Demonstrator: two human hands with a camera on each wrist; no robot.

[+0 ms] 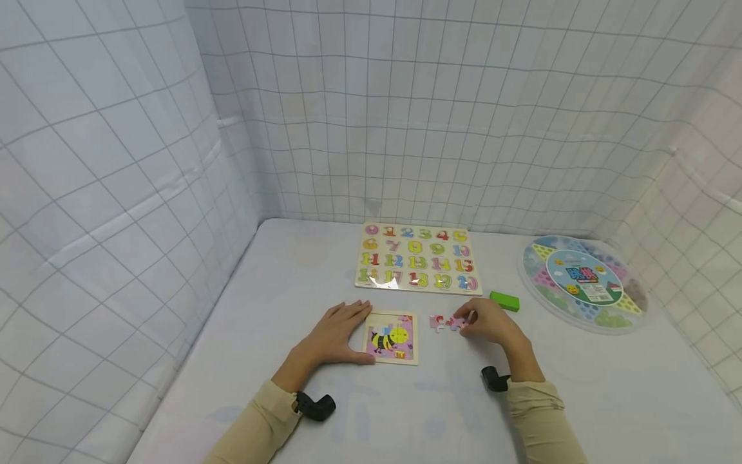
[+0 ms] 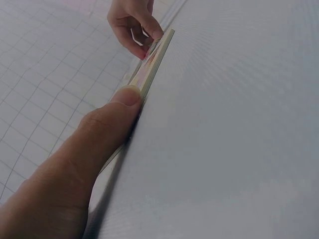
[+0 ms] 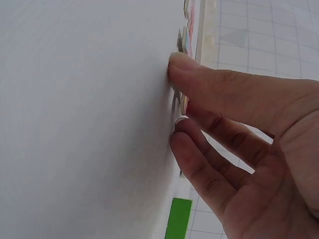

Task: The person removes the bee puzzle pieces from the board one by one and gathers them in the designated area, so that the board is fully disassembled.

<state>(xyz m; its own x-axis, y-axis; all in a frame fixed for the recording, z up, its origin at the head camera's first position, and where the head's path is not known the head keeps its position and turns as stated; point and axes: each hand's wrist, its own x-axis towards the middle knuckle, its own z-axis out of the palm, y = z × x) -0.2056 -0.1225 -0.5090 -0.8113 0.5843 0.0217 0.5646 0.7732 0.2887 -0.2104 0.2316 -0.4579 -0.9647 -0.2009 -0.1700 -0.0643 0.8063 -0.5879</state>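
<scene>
Your left hand (image 1: 336,336) is spreading against the bee puzzle (image 1: 395,339), maybe keeping it steady. To its right, your right hand (image 1: 489,322) is pinching a pink piece (image 1: 457,324), grip almost closed, beside another piece (image 1: 436,322) on the counter (image 1: 406,412).

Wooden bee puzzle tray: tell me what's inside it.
The wooden bee puzzle tray holds bee-picture jigsaw pieces, with a pale, seemingly bare area toward its far left corner. Its floor under the pieces is covered; the left hand hides parts of the left rim.
</scene>
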